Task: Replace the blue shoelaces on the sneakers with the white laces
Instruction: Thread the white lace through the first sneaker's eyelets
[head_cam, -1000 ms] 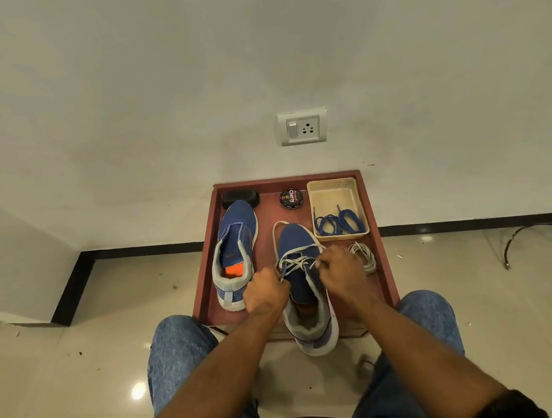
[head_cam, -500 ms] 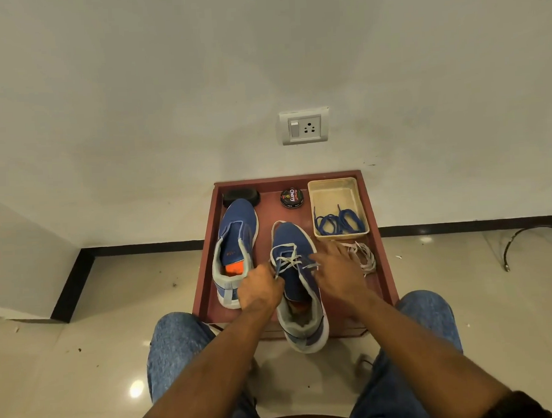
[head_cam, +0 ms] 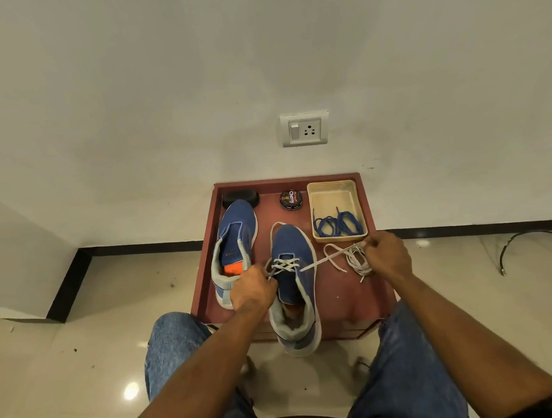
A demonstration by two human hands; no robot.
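Two sneakers on the red counter: right sneaker half laced in white, left sneaker has no lace at all. Blue laces already sit in the beige tray at the back right. Spare white lace lies bundled just right of the right sneaker, under the right hand.

Left hand: fingers curled at the left eyelet row, looks like it's pinching the lace end there and bracing the shoe; exact grip partly hidden. Right hand: pinching the free end of the threaded white lace, drawn taut out to the right.

Step in hand, my read: snugging a crossing on the right sneaker.

How to do it well:
- pull along the line of the eyelet, not upward, so the shoe doesn't lift
- hold the shoe down with the left hand while pulling
- even out both ends before the next crossing
- keep the flat lace untwisted
- don't drag the taut end through the spare bundle; likely to snag

Rest: polish tin and black brush at the back, not needed.
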